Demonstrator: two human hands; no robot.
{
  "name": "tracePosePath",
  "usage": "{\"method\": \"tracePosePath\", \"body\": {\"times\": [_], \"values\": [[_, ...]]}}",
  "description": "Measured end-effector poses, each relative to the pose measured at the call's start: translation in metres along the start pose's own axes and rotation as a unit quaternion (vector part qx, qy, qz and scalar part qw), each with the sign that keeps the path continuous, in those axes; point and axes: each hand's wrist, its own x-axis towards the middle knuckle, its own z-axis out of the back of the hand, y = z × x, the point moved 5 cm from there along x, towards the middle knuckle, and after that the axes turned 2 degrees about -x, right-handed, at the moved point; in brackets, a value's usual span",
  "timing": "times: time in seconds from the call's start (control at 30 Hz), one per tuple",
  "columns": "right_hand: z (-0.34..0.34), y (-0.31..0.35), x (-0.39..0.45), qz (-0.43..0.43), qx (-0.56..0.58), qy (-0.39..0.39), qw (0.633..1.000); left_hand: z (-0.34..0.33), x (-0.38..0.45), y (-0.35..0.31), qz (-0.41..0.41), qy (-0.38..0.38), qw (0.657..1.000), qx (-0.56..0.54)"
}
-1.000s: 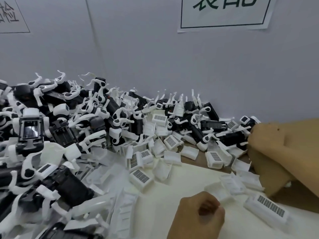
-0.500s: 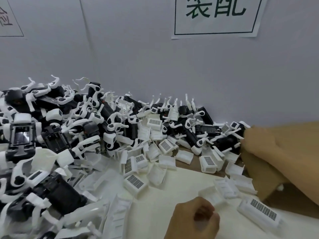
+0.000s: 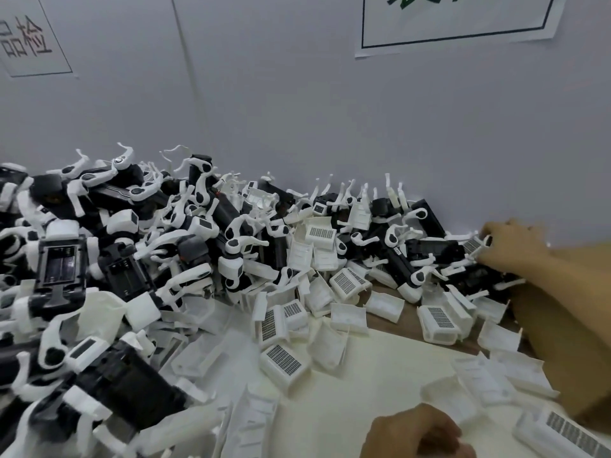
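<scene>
A big heap of black and white plastic toy parts (image 3: 198, 242) lies against the wall, from the left edge to the right. Small white covers with dark grilles (image 3: 284, 358) are scattered in front of it. My right hand (image 3: 515, 249) reaches in from the right, its fingertips pinching a small white grilled piece (image 3: 476, 243) at the heap's right end. My left hand (image 3: 416, 431) rests on the white table top (image 3: 347, 408) at the bottom edge. Its fingers are curled and nothing shows inside them.
A grey wall (image 3: 330, 127) stands close behind the heap, with a paper sign (image 3: 456, 24) at the top right and another paper sign (image 3: 29, 41) at the top left. A brown strip (image 3: 410, 312) of table shows behind the white surface. A long white grilled part (image 3: 562, 431) lies at the bottom right.
My right hand has stayed at the heap's right end and its fingertips now pinch a white piece. My left hand keeps its place at the bottom. The view has shifted slightly.
</scene>
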Motion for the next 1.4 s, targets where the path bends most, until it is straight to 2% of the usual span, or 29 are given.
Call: {"method": "tracePosePath", "body": {"times": [0.13,0.27,0.37,0.43,0.47,0.57,0.67,0.7,0.77,0.83,0.9,0.93,0.97,1.0,1.03,1.1,1.17,1.23,1.3,1.37,1.4], "values": [[0.014,0.002,-0.009,0.035,0.108,-0.118,0.987,0.000,-0.002,0.000,0.017,-0.017,0.999,-0.031],[0.058,-0.001,-0.043,0.048,0.302,-0.265,0.915,-0.001,-0.007,-0.002,0.019,-0.042,0.997,-0.068],[0.084,0.004,-0.091,0.099,0.370,-0.286,0.878,-0.003,-0.011,-0.004,-0.003,-0.041,0.996,-0.080],[0.095,0.004,-0.128,0.116,0.435,-0.234,0.862,-0.003,-0.011,-0.003,-0.006,-0.037,0.997,-0.074],[0.098,0.004,-0.148,0.118,0.496,-0.183,0.840,-0.004,-0.012,-0.002,-0.007,-0.032,0.998,-0.061],[0.098,-0.001,-0.209,0.104,0.660,-0.034,0.744,-0.002,-0.016,-0.006,0.009,-0.018,0.997,-0.071],[0.086,-0.013,-0.265,0.096,0.696,0.095,0.705,0.004,-0.018,-0.011,0.057,-0.041,0.985,-0.156],[0.082,-0.019,-0.281,0.097,0.704,0.126,0.693,0.003,-0.020,-0.012,0.086,-0.027,0.975,-0.202],[0.077,-0.028,-0.311,0.099,0.722,0.163,0.665,-0.011,-0.029,-0.018,0.136,0.084,0.947,-0.279],[0.076,-0.032,-0.336,0.117,0.729,0.180,0.651,-0.034,-0.044,-0.036,0.149,0.197,0.921,-0.300],[0.075,-0.034,-0.353,0.115,0.721,0.170,0.662,-0.048,-0.055,-0.041,0.176,0.202,0.910,-0.317],[0.071,-0.038,-0.359,0.091,0.716,0.148,0.676,-0.056,-0.061,-0.044,0.212,0.225,0.885,-0.349],[0.064,-0.044,-0.362,0.053,0.703,0.113,0.700,-0.063,-0.068,-0.050,0.221,0.279,0.857,-0.373],[0.059,-0.048,-0.365,0.012,0.679,0.071,0.731,-0.066,-0.075,-0.056,0.209,0.321,0.844,-0.375],[0.054,-0.051,-0.371,-0.016,0.645,0.028,0.764,-0.067,-0.078,-0.056,0.192,0.331,0.843,-0.378],[0.041,-0.051,-0.384,-0.052,0.597,-0.034,0.800,-0.068,-0.076,-0.058,0.168,0.302,0.849,-0.399],[0.027,-0.051,-0.396,-0.086,0.601,-0.071,0.791,-0.072,-0.074,-0.059,0.158,0.235,0.864,-0.415],[0.020,-0.044,-0.404,-0.046,0.607,-0.050,0.791,-0.071,-0.069,-0.056,0.147,0.180,0.877,-0.421],[0.018,-0.032,-0.409,0.027,0.586,0.004,0.810,-0.066,-0.062,-0.051,0.129,0.128,0.891,-0.415],[0.020,-0.026,-0.411,0.056,0.553,0.036,0.830,-0.062,-0.059,-0.049,0.102,0.095,0.906,-0.400],[0.020,-0.026,-0.411,0.057,0.555,0.040,0.829,-0.061,-0.058,-0.049,0.099,0.085,0.910,-0.394]]}}
